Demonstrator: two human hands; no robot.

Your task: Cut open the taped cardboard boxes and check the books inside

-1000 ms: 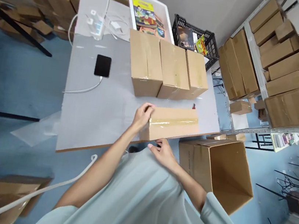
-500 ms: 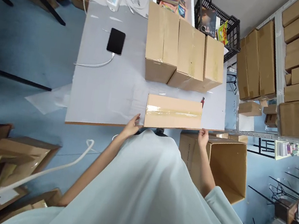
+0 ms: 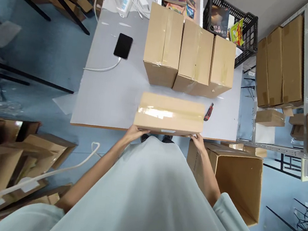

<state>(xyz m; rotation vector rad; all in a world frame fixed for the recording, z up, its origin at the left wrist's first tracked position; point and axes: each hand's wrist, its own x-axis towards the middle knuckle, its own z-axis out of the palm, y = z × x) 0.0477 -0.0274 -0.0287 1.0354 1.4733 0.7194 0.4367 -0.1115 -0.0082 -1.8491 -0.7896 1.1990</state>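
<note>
A long cardboard box (image 3: 171,115), taped along its length, is at the front edge of the grey table (image 3: 107,101). My left hand (image 3: 134,133) grips its lower left corner, and my right hand (image 3: 197,141) has hold of the lower right corner. The box front tilts toward me, with a small white label low on it. A red and black cutter (image 3: 208,112) lies just right of the box. Behind it stand three taped cartons (image 3: 165,36) (image 3: 196,52) (image 3: 223,62) side by side.
A black phone (image 3: 123,46) on a white cable and a power strip (image 3: 126,2) are at the left. At the back are a white bin of books (image 3: 199,7) and a black crate (image 3: 250,33). A large open carton (image 3: 238,181) stands below right.
Both hands now grip the long box, which has shifted left and tilted toward me. My right hand has moved inward to its corner. More of the cutter shows. The camera view has shifted.
</note>
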